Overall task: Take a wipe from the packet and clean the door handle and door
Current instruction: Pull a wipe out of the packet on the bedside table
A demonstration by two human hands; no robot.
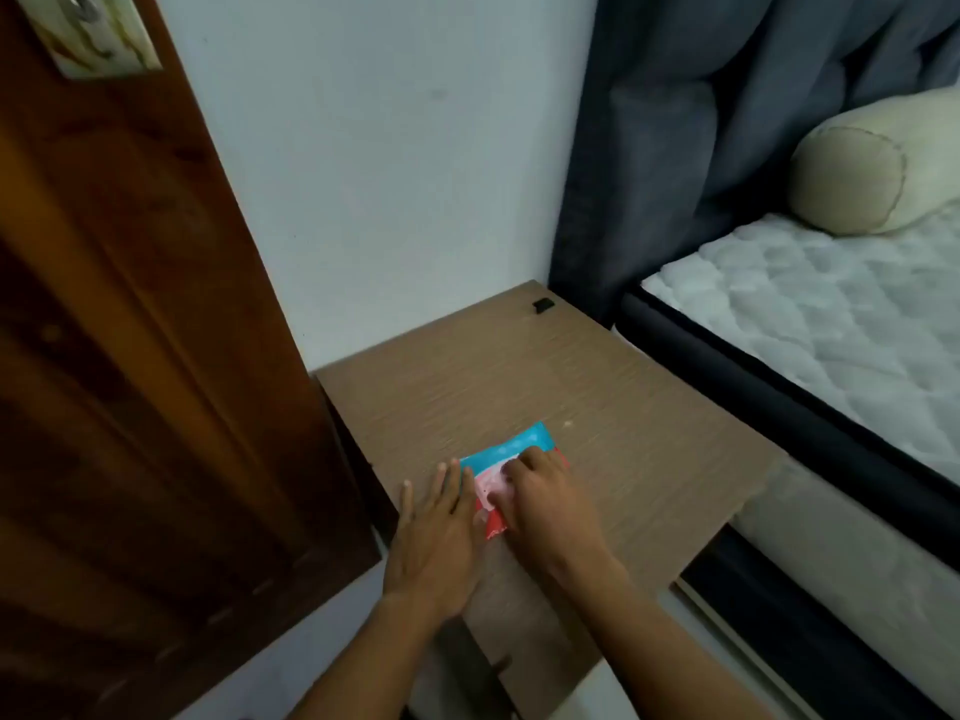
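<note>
Both hands work at the wipe packet point(511, 462), which lies flat on the near part of the wooden surface point(597, 397), just right of the door edge. The left hand point(441, 527) rests open and flat, fingers extended, its fingertips at the packet's left edge, apparently to pin it down; its grip encloses nothing. The right hand point(540, 493) lies over the packet's middle with fingers curled toward the pale central panel, probably the flap or opening; whether its grip has already pinched a wipe or the flap cannot be told, since the fingers hide the contact. The step in hand appears to be opening the packet and drawing out a wipe. To do it well, the left hand should hold the packet steady while the right peels the flap back and pulls a single sheet upward, so that the packet does not lift with it. The surface is a light wood-grain top set in a corner against a white wall point(389, 174), with a small dark object point(543, 305) near its far edge. The dark wooden door point(130, 356) stands at the left, a pale lock plate point(98, 31) at far upper left; a mattress point(831, 314), a cream bolster point(862, 174) and a dark curtain point(701, 122) occupy the right.
</note>
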